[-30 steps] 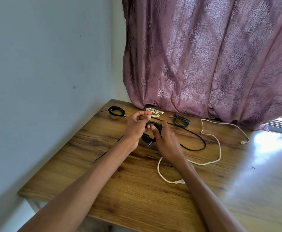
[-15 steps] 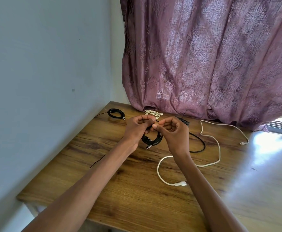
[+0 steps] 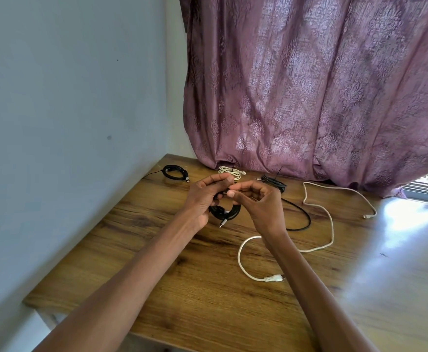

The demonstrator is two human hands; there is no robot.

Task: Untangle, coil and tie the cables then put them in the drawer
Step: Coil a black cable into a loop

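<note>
A small black coiled cable (image 3: 226, 214) hangs just above the wooden table (image 3: 207, 295), its silver plug pointing down. My left hand (image 3: 202, 199) grips the coil's top with curled fingers. My right hand (image 3: 257, 200) pinches something thin at the coil's top, right beside the left fingertips; what it is cannot be made out. A long white cable (image 3: 331, 224) lies loose on the table to the right, its plug (image 3: 273, 278) near my right forearm. A loose black cable (image 3: 301, 217) curves behind my right hand.
Three tied coils lie at the table's back: a black coil (image 3: 174, 172) on the left, a white coil (image 3: 232, 171) in the middle, a black bundle (image 3: 273, 181) to the right. A purple curtain (image 3: 309, 97) hangs behind; a grey wall (image 3: 68, 110) runs along the left.
My right hand turned from gripping the coil's side to pinching at its top beside the left fingers. The coil rose slightly and now hangs from the left hand.
</note>
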